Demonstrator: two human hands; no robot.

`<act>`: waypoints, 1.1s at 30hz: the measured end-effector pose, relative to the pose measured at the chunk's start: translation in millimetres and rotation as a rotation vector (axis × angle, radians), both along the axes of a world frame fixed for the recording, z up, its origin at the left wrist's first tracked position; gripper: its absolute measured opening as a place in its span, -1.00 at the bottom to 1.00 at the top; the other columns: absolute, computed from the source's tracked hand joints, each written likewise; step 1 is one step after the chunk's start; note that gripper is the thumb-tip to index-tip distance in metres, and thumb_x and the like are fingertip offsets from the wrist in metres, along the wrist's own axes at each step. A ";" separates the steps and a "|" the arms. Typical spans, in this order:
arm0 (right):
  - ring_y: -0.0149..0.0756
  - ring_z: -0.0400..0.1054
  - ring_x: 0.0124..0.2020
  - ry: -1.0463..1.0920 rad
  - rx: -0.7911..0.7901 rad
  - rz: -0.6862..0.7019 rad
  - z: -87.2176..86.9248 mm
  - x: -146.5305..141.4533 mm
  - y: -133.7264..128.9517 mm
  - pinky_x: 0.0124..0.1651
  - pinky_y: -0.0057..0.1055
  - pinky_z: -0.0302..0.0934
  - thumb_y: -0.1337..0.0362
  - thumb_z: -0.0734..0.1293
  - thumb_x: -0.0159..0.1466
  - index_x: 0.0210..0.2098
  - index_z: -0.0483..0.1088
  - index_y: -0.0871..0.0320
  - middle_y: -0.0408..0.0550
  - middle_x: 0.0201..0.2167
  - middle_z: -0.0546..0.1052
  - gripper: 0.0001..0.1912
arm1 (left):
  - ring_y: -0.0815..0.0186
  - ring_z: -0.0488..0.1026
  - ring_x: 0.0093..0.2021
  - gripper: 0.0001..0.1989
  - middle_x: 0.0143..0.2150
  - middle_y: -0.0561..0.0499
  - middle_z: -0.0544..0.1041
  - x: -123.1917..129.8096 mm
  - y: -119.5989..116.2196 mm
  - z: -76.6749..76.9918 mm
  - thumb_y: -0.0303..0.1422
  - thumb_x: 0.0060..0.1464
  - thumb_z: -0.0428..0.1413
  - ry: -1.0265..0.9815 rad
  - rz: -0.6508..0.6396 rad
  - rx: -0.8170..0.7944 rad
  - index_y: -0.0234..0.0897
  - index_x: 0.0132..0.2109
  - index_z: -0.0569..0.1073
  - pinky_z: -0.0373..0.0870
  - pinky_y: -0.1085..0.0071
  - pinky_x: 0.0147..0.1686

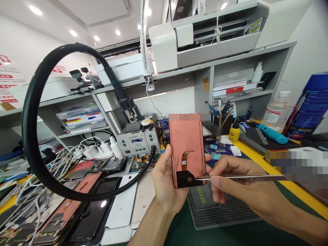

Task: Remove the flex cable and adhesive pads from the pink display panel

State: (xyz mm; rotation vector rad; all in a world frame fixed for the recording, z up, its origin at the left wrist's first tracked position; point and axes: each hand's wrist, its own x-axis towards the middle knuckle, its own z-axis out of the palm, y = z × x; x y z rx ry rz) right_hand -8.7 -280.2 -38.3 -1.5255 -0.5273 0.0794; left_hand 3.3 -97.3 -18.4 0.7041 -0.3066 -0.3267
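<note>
My left hand [166, 181] grips a phone screen panel [183, 136] upright, its copper-coloured back facing me. A flex cable [184, 160] runs down the panel to a black patch [185, 178] near the lower edge. In my right hand [230, 176] is a pair of metal tweezers [246, 178], pinched between thumb and fingers. The tweezers point left, and their tips meet the black patch; I cannot tell whether they clasp any part of it. Below my hands lies a dark grey perforated mat [225, 212] with a black flat piece [203, 196] bearing green lettering.
On the left lie phones [123, 201], another copper-backed panel [74, 198] and tangled white cables [38, 181]. A thick black hose [28, 119] loops from a grey rework station [138, 141]. Behind my right hand stand a yellow bottle [234, 133], a tool holder [221, 123] and a clear jug [276, 112].
</note>
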 end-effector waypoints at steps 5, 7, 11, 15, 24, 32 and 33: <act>-0.40 0.45 -0.53 0.017 0.002 0.019 0.6 2.0 0.2 -0.45 -0.55 0.37 0.16 0.42 0.37 -0.34 0.46 0.16 -0.10 -0.54 0.59 -0.78 | 0.04 0.59 -0.26 -0.36 -0.11 -0.31 0.64 0.0 -2.3 -1.6 0.03 0.30 -0.09 0.029 0.033 0.000 -0.50 0.03 0.56 0.48 0.21 -0.25; -0.39 0.45 -0.53 0.024 -0.002 0.030 -0.1 2.3 -0.2 -0.45 -0.54 0.37 0.15 0.41 0.37 -0.33 0.46 0.16 -0.10 -0.54 0.59 -0.78 | 0.05 0.60 -0.27 -0.36 -0.14 -0.30 0.65 0.1 -3.2 -2.6 0.02 0.30 -0.09 0.033 0.036 -0.004 -0.50 0.00 0.58 0.49 0.20 -0.25; -0.40 0.44 -0.53 0.006 -0.020 0.031 -2.9 0.3 0.0 -0.45 -0.55 0.37 0.16 0.41 0.38 -0.32 0.44 0.16 -0.11 -0.53 0.58 -0.79 | 0.09 0.58 -0.29 -0.38 -0.15 -0.29 0.64 0.0 -5.0 -3.1 0.01 0.30 -0.06 0.040 0.061 -0.026 -0.50 -0.03 0.59 0.51 0.21 -0.25; -0.41 0.46 -0.48 -0.074 -0.081 -0.019 -7.5 -3.8 1.0 -0.41 -0.56 0.38 0.19 0.39 0.40 -0.29 0.42 0.11 -0.16 -0.49 0.56 -0.83 | 0.21 0.55 -0.36 -0.43 -0.15 -0.22 0.63 0.9 -6.0 -3.4 0.01 0.29 -0.01 0.072 0.171 -0.002 -0.44 -0.01 0.59 0.50 0.31 -0.31; -0.36 0.48 -0.47 -0.476 -0.173 -0.423 -8.6 -9.4 -2.1 -0.44 -0.53 0.39 0.24 0.41 0.34 -0.23 0.43 0.01 -0.19 -0.43 0.53 -0.94 | 0.08 0.59 -0.13 -0.54 -0.12 -0.18 0.59 7.5 -6.6 -6.4 -0.05 0.08 0.28 0.015 0.427 0.144 -0.35 -0.06 0.55 0.55 0.19 -0.08; -0.34 0.45 -0.40 -0.731 -0.155 -0.362 0.3 -15.5 -2.7 -0.41 -0.46 0.30 0.47 0.36 0.30 -0.16 0.37 0.02 -0.16 -0.37 0.48 -0.78 | -0.11 0.48 0.16 -0.51 0.08 -0.13 0.56 4.3 4.7 1.3 -0.31 0.00 0.33 -0.190 0.567 0.111 -0.18 0.11 0.53 0.49 0.09 0.05; -0.35 0.43 -0.42 -0.752 -0.142 -0.340 1.7 -15.5 -2.2 -0.41 -0.46 0.30 0.49 0.35 0.29 -0.16 0.36 0.04 -0.16 -0.37 0.47 -0.77 | -0.13 0.45 0.20 -0.50 0.11 -0.14 0.56 3.6 5.9 1.5 -0.33 -0.01 0.33 -0.202 0.559 0.101 -0.17 0.12 0.52 0.46 0.05 0.10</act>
